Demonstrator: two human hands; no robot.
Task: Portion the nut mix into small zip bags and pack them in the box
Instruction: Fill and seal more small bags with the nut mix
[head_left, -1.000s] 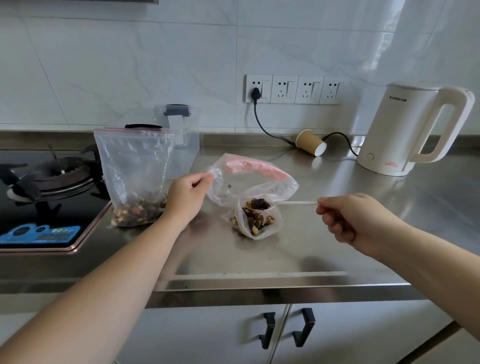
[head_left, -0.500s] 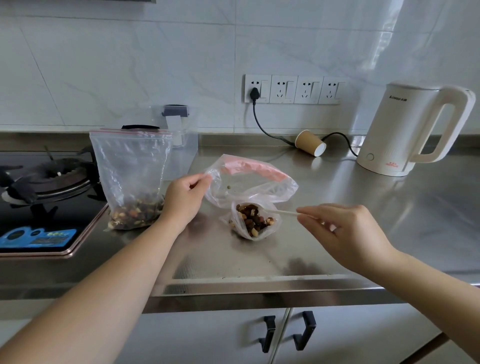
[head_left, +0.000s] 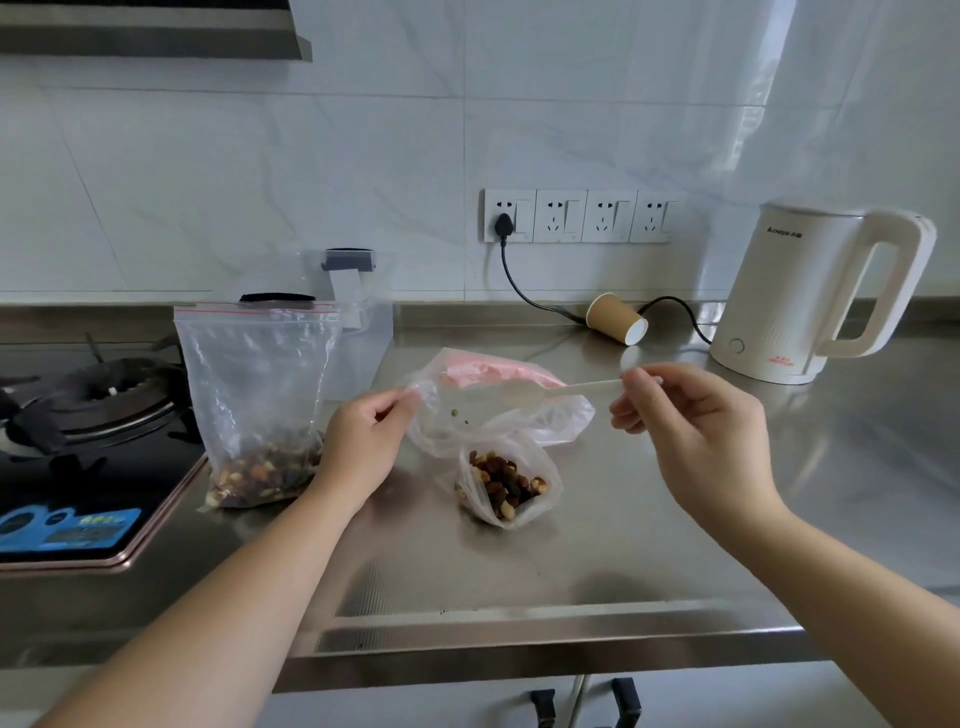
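The left hand (head_left: 363, 447) pinches the rim of a small zip bag (head_left: 498, 415) between thumb and fingertips and holds its mouth up and open; the right hand (head_left: 691, 431) pinches the handle end of a white plastic spoon (head_left: 524, 393), whose bowl lies inside that mouth, just right of the left pinch. The spoon bowl looks empty or nearly so, though the film blurs it. Below both grips, the bottom of the bag sags onto the steel counter (head_left: 597, 561) with a small heap of nut mix (head_left: 506, 486) in it. Left of the left hand, touching its wrist side or nearly, stands the large supply bag (head_left: 260, 400), with mix only in its bottom. Behind that bag stands a clear lidded box (head_left: 358, 332); I cannot see anything packed in it. By my reading the task is early: one portion is partly filled, unsealed, and sealing, further portions and all packing remain. Count: one small bag in view, one supply bag, one spoon, one box. Beyond the right grip lie one tipped paper cup (head_left: 615, 325) and one kettle (head_left: 815, 296).
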